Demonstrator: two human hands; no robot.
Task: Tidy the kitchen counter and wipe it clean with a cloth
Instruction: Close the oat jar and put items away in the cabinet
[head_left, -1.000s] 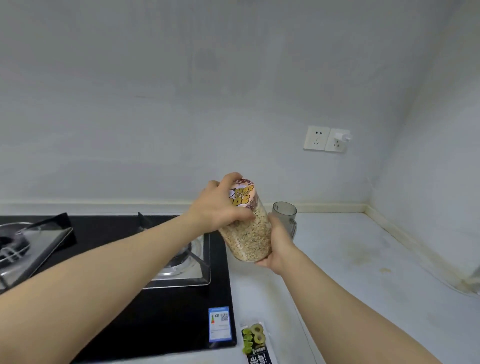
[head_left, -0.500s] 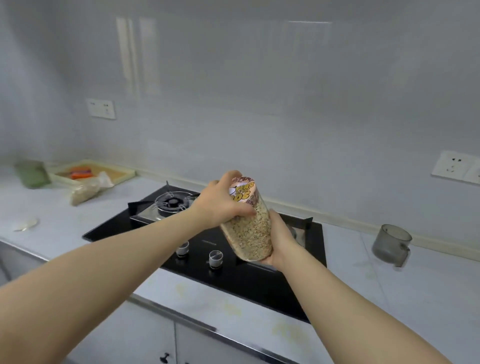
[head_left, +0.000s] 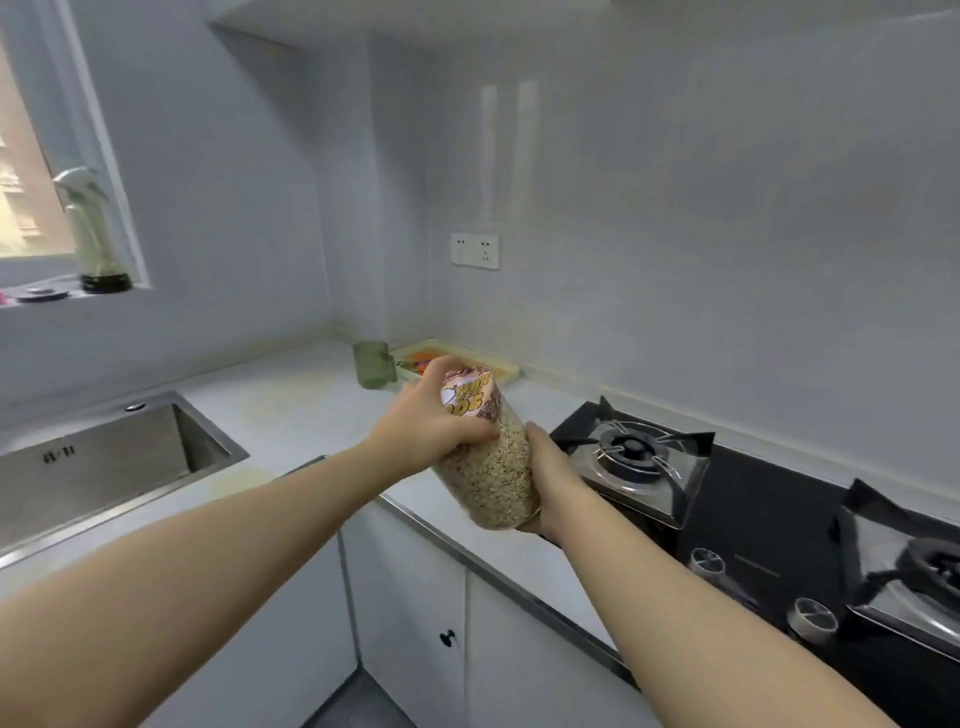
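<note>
So both hands are on the oat jar (head_left: 491, 470), a clear one packed nearly full of rolled oats with a pink and yellow printed top. It's up in the air, touching nothing but the hands, over the front edge of the counter (head_left: 311, 410). The left hand (head_left: 428, 423) is wrapped round the upper part just below the printed end, fingers curled over the far side and thumb lying across the near side. The right hand (head_left: 545, 478) cups the lower end, palm flat against the jar's right side with its fingers out of sight under the base. The jar isn't upright: its long axis runs from the base, low and nearest the person, up to the printed top, which leans away and a bit to the left. Just beyond the left hand's knuckles sits a green mug (head_left: 372, 364), with a shallow cream tray (head_left: 506, 370) beside it holding something orange, partly hidden by the jar top. Right of the right hand is the gas hob (head_left: 769, 499), its nearest burner (head_left: 631, 449) close by the wrist. Well left of the left forearm is the steel sink (head_left: 109, 462). White cabinet doors (head_left: 410, 587) are below the grip, and a wall socket (head_left: 474, 251) is high above it
</note>
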